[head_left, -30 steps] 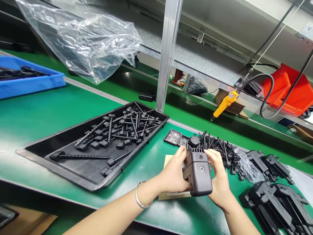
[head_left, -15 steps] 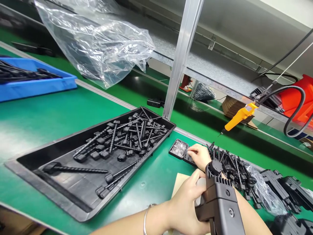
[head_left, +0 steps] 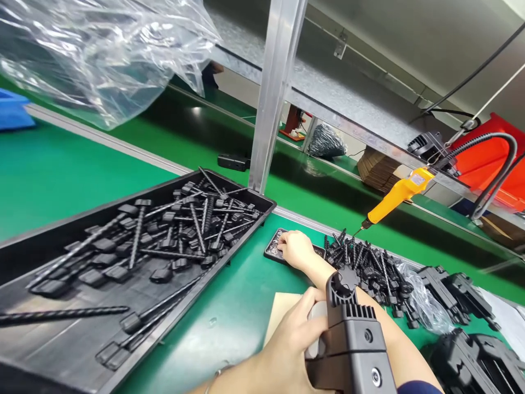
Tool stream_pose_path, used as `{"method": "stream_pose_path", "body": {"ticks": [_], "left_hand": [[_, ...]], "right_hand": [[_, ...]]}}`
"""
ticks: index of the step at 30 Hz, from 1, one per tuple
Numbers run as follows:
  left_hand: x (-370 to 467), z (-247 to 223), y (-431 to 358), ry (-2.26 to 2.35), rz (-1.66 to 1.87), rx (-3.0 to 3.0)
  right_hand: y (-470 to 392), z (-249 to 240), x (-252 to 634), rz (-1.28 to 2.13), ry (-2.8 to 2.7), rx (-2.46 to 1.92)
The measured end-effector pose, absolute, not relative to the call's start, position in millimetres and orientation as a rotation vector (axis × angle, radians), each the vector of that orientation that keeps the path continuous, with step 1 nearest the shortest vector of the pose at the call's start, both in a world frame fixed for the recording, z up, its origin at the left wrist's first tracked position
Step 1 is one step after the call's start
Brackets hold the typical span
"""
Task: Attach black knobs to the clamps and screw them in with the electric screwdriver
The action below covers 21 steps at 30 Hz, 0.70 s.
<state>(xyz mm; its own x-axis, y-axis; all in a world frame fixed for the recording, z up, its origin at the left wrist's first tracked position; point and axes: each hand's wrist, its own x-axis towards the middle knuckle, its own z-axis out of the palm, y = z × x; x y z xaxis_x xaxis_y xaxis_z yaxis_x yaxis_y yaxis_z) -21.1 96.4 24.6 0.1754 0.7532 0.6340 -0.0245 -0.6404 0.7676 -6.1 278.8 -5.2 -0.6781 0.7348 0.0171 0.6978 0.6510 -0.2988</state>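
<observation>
My left hand point(head_left: 289, 339) is closed round a black plastic clamp-like part point(head_left: 356, 342) with a ridged top, a round knob end and screws in its side. A pale grey piece point(head_left: 316, 323) shows between my fingers and this part. Farther off, my right hand point(head_left: 298, 250) is over a small black two-part box point(head_left: 268, 255) of tiny shiny metal pieces. Its fingers are bent down and drawn together among the pieces; whatever they pinch is too small to make out. My right forearm passes behind the clamp-like part.
A long black tray point(head_left: 241, 260) of black threaded rods with knobs lies left. More rods point(head_left: 369, 268) are heaped right, beside clear plastic point(head_left: 426, 301) and black clamp-like parts point(head_left: 471, 355). A yellow electric screwdriver point(head_left: 397, 194) hangs above. A metal post point(head_left: 273, 98) stands behind.
My right hand has shifted from the box's nearer compartment to the one with metal pieces. The view has swung right, so the scene sits farther left. My left hand keeps its hold.
</observation>
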Motion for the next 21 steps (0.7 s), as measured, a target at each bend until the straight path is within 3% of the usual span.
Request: {"method": "stream_pose_path", "body": {"ticks": [13,21], "left_hand": [[-20,27,93,0.809,1.479,1.86],[-20,29,90,0.838,1.437,1.848]], "right_hand": [[287,0,1,0.918,-2.308,-1.249],[233,103,92,1.047,-1.872,-0.994]]}}
